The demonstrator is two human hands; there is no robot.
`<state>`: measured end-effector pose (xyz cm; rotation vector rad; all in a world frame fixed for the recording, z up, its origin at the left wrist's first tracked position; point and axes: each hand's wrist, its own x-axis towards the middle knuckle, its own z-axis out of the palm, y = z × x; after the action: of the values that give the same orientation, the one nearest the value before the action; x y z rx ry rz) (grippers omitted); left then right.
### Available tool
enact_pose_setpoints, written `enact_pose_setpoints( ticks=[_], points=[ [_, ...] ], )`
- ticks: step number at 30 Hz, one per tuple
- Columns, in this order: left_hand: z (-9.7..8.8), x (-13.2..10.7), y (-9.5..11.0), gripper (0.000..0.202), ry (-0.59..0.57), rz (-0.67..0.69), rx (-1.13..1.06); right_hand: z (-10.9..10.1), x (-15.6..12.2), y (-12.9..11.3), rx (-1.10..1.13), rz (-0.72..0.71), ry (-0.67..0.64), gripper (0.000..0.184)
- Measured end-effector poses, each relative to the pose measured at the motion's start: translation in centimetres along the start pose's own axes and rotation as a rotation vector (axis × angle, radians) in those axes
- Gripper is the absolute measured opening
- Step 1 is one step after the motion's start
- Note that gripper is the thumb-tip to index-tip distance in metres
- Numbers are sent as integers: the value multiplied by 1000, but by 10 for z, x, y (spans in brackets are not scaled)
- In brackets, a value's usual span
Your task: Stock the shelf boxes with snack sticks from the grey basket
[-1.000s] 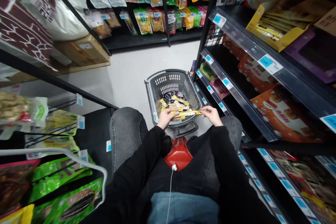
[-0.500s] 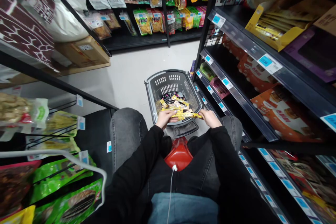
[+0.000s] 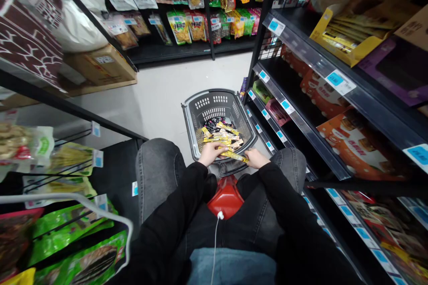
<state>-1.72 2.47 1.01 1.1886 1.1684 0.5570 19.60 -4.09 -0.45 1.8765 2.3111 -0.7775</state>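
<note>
Between my knees, a grey shopping basket (image 3: pixel 244 124) stands on the floor, with a heap of yellow and black snack sticks (image 3: pixel 222 132) at its bottom. Over the basket's near rim I hold a long, thin yellow snack stick (image 3: pixel 235 156) at a slant. My left hand (image 3: pixel 211 153) is closed on its left end, thumb and fingers pinching it. The right end is pinched in my right hand (image 3: pixel 257 158). Printing on the wrapper is too small to read.
Under me is a red stool (image 3: pixel 225 198). Shelves with orange snack boxes (image 3: pixel 351 142) and an open yellow carton (image 3: pixel 354 46) rise close on the right. Hanging snack bags (image 3: pixel 76 213) flank the left. Ahead, a black shelf (image 3: pixel 170 55) holds more bags.
Both hands have come a little closer together. The right hand has moved left and lower, and the yellow stick now slopes down to the right. The view has shifted slightly.
</note>
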Motion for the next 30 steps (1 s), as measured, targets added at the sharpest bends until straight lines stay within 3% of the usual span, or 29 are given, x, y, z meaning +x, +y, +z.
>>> enact_pose_setpoints(
  ticks=[5,9,14,17,19,20,23,25,27,30],
  points=[
    [2,-3,-1,30,27,62,79,-4,1,3,-5,74,35,16],
    [6,-2,-4,33,60,63,35,-17,-2,-4,-53,166,168,25],
    [9,0,-4,34,85,38,-56,-28,-6,-3,-47,171,186,30],
    [0,0,1,35,166,39,-172,-25,-11,13,35,408,216,30],
    [-7,0,5,36,232,62,-289,-21,-13,24,264,533,257,30],
    [-9,-1,7,37,244,76,-339,-20,-13,28,459,524,291,31],
    [-7,-3,11,39,233,113,-383,-18,-10,26,1190,272,417,31],
    [-2,-4,12,41,216,127,-366,-19,-6,18,1541,94,479,34],
    [4,-6,12,41,191,133,-363,-21,-2,11,1693,22,525,40],
    [10,-6,11,42,137,137,-370,-23,2,8,1733,49,610,39]
  ],
)
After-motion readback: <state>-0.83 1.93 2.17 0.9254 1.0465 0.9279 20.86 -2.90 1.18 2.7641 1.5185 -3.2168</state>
